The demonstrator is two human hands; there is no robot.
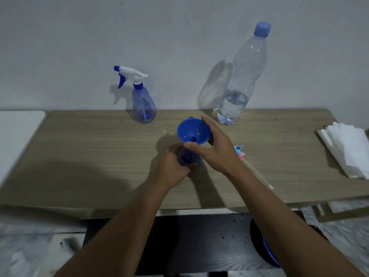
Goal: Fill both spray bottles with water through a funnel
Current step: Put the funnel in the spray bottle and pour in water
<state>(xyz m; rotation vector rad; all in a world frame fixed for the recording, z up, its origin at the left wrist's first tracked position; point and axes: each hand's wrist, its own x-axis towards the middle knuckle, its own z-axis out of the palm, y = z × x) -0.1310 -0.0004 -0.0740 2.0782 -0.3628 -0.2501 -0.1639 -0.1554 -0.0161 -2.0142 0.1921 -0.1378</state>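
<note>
The blue funnel (192, 133) is being pinched at its rim by the right hand (217, 151) — thumb on the near edge, fingers curled over the far edge — and is being held tilted just above the open spray bottle (186, 159). That bottle is being gripped around its body by the left hand (172, 166), directly below the right thumb. Whether the spout is entering the neck cannot be told, as the neck is being hidden by the funnel bowl.

The funnel is judged as being seated. For this to be done well, the bowl should be levelled, the spout guided straight down into the neck, and the bottle kept upright and steady.

Beyond the right hand, a capped water bottle (239, 80) — water low inside — is standing. Well beyond the left hand the second spray bottle (144, 102) is waiting, trigger fitted. A removed trigger head (241, 153) is lying just outside the right wrist.
</note>
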